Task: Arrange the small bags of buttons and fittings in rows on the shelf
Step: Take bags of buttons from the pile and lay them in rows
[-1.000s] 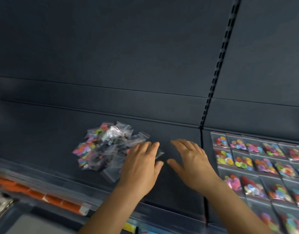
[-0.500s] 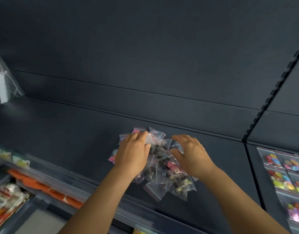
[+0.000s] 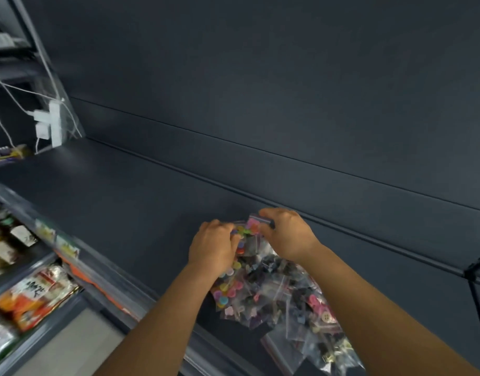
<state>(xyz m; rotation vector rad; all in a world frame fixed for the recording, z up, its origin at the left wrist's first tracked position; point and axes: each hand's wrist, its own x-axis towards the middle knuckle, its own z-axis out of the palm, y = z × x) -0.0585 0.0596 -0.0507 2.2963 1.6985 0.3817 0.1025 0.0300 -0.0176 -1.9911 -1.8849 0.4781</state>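
Both hands now curled onto heap's far end, left hand [image 3: 214, 244] and right hand [image 3: 286, 234] gripping bags [image 3: 274, 291]

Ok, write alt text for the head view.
Both hands, left hand and right hand, grip small bags at the far end of a loose pile of button bags on a dark shelf. Packaged goods sit lower left.

A second ago both hands lay flat on the shelf [image 3: 130, 202] beside the heap of bags [image 3: 274, 289]. Now the left hand [image 3: 214, 244] and right hand [image 3: 286, 233] have closed in at the far end of the heap, fingers curled round a bag of coloured buttons [image 3: 248, 230] between them. The heap has spread out toward the shelf's front edge.
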